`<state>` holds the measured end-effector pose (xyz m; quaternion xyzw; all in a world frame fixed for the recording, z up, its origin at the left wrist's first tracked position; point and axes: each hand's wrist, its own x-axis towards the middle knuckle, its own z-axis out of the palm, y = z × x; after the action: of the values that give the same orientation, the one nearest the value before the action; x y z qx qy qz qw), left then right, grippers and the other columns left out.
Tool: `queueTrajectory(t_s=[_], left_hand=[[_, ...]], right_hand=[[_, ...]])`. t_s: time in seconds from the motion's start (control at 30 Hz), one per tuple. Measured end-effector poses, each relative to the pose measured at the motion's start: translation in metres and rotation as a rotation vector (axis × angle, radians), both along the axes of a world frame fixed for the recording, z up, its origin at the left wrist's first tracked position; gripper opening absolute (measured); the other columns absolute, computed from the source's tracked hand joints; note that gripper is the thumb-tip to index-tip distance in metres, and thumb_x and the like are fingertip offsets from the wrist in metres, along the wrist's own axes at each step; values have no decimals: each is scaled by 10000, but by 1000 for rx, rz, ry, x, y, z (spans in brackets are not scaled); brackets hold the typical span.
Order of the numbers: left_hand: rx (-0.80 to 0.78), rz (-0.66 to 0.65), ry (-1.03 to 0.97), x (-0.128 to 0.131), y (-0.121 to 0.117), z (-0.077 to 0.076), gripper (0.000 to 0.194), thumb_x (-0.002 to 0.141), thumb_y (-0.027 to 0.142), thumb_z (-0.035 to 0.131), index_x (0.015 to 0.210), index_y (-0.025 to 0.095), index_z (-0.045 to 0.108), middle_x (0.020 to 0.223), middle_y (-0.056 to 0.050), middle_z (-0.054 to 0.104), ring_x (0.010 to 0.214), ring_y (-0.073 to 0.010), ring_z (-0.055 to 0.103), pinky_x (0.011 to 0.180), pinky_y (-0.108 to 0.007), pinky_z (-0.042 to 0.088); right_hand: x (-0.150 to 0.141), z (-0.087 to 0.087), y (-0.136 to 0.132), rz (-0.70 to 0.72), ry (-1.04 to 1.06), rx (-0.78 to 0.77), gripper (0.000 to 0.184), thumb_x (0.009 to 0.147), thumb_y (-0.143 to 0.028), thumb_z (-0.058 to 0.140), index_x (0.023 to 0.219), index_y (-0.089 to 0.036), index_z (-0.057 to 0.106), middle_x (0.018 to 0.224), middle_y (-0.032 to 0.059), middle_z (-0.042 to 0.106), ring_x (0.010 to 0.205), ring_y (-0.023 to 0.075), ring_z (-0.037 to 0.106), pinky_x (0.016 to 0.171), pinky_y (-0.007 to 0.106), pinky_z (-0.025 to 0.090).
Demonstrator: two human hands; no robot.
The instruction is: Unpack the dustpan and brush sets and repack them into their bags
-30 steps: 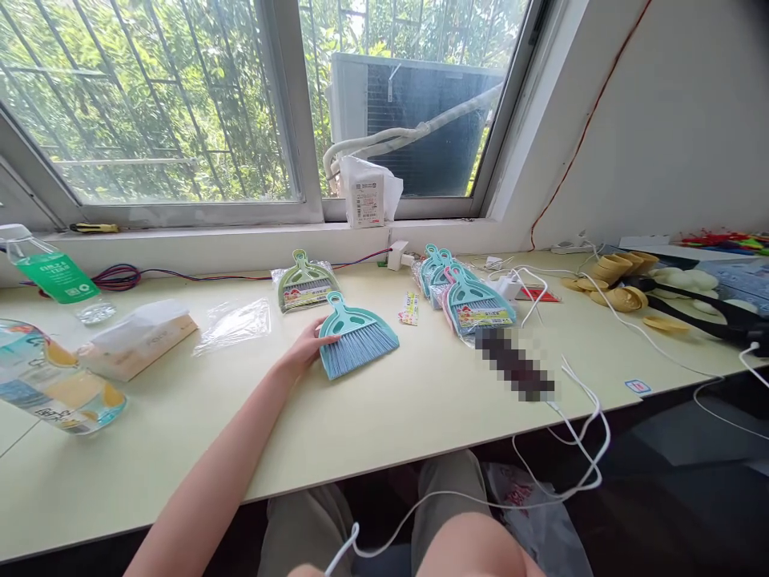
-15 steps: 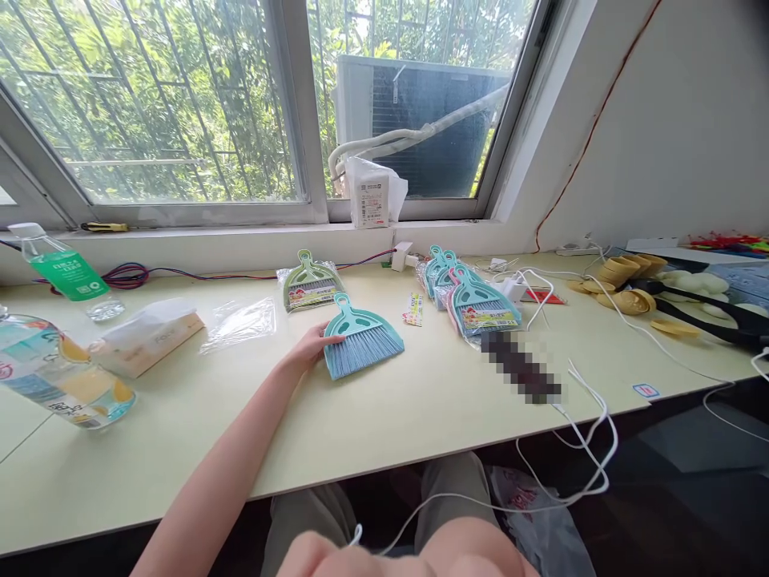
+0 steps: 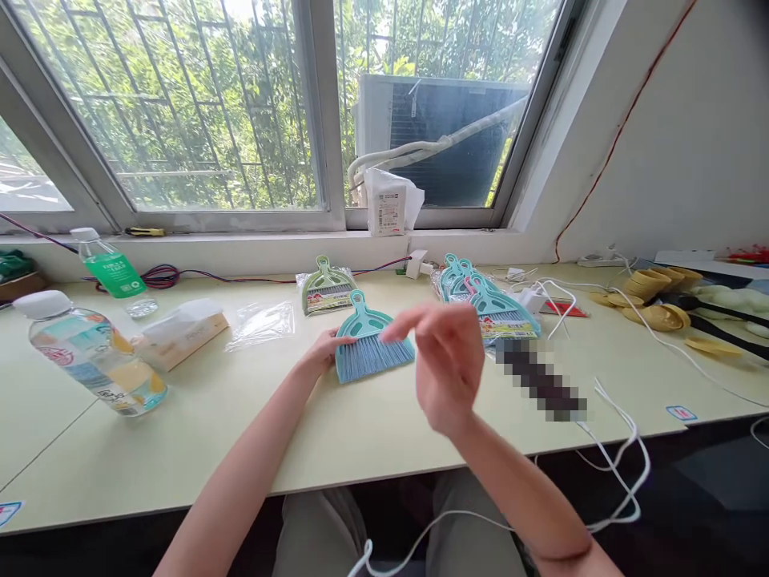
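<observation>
A small teal hand brush (image 3: 371, 338) with blue bristles lies unwrapped on the pale table (image 3: 240, 417). My left hand (image 3: 323, 357) rests on the table at the brush's left edge, fingers touching it. My right hand (image 3: 448, 361) hovers above the table just right of the brush, fingers loosely spread and blurred, holding nothing. A green brush in plastic wrap (image 3: 328, 287) lies behind. A pile of wrapped teal brushes (image 3: 489, 303) sits to the right.
Two bottles (image 3: 96, 353) (image 3: 114, 272), a tissue box (image 3: 180, 330) and an empty clear bag (image 3: 261, 322) are on the left. White cables (image 3: 618, 417), a pixelated dark object (image 3: 537, 381) and yellow cups (image 3: 652, 298) lie on the right. A window sill runs behind.
My right hand has risen from below the table edge to hover beside the teal brush. The camera has tilted up slightly. My left hand stays on the brush.
</observation>
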<state>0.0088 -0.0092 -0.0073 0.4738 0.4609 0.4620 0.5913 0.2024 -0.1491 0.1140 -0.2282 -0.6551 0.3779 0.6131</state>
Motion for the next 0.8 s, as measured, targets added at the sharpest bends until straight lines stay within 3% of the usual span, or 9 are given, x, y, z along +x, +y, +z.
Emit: queueTrajectory(t_s=[0.07, 0.13, 0.2, 0.27, 0.37, 0.47, 0.6, 0.73, 0.8], left_hand=[[-10, 89, -68, -2, 4, -2, 331, 593, 218, 785, 889, 119, 676, 848, -107, 711, 760, -226, 671, 712, -331, 543], [-19, 188, -144, -4, 7, -2, 327, 588, 204, 786, 883, 118, 672, 856, -104, 710, 792, -225, 672, 740, -321, 545], [-30, 244, -195, -7, 8, -1, 328, 593, 193, 778, 892, 120, 665, 880, -107, 708, 836, -234, 673, 767, -321, 547], [-62, 257, -241, -9, 8, 0, 353, 614, 193, 761, 946, 141, 652, 930, -99, 703, 883, -237, 671, 788, -328, 548], [-92, 257, -323, -7, 5, 0, 417, 664, 200, 724, 1065, 204, 613, 1020, -64, 688, 946, -223, 661, 817, -328, 548], [-114, 286, -325, 0, 3, 0, 447, 693, 205, 702, 1123, 237, 584, 1059, -52, 676, 984, -221, 650, 828, -326, 549], [-148, 290, -315, 7, 5, -1, 440, 693, 178, 681, 1121, 205, 583, 1050, -69, 680, 991, -235, 647, 851, -336, 547], [-156, 298, -285, 7, 8, -2, 356, 696, 150, 668, 1048, 153, 610, 992, -85, 690, 911, -217, 665, 832, -324, 555], [-154, 322, -273, 6, 9, -3, 338, 694, 143, 674, 1027, 144, 617, 958, -87, 693, 863, -208, 672, 806, -322, 563]], right_hand=[[12, -11, 70, -259, -164, 166, 263, 937, -420, 324, 967, -293, 553, 1088, 53, 644, 1096, 237, 557, 1003, 467, 404], [37, -35, 130, -387, -529, 224, 289, 924, -294, 335, 1044, -248, 594, 1234, 72, 598, 1224, 229, 478, 1081, 445, 326], [65, -70, 173, -445, -887, 136, 367, 884, -222, 382, 1199, -185, 566, 1392, 96, 489, 1347, 228, 356, 1137, 429, 241], [89, -106, 199, -463, -1139, -48, 479, 885, -232, 390, 1341, -102, 460, 1484, 143, 370, 1425, 249, 222, 1154, 454, 181], [105, -141, 212, -454, -1267, -249, 555, 943, -318, 292, 1447, -87, 305, 1538, 152, 255, 1453, 273, 123, 1146, 512, 144], [104, -147, 210, -443, -1265, -271, 570, 962, -337, 251, 1476, -92, 237, 1543, 141, 246, 1441, 268, 179, 1145, 466, 172], [98, -137, 207, -423, -1268, -163, 457, 952, -301, 332, 1372, -174, 461, 1479, 105, 397, 1353, 250, 351, 1089, 415, 288], [100, -137, 207, -485, -1260, -106, 332, 908, -337, 481, 1177, -223, 638, 1500, 84, 364, 1386, 282, 265, 1060, 486, 283], [102, -141, 207, -503, -1208, -110, 280, 898, -345, 511, 1099, -246, 679, 1463, 58, 427, 1375, 267, 290, 1062, 486, 266]])
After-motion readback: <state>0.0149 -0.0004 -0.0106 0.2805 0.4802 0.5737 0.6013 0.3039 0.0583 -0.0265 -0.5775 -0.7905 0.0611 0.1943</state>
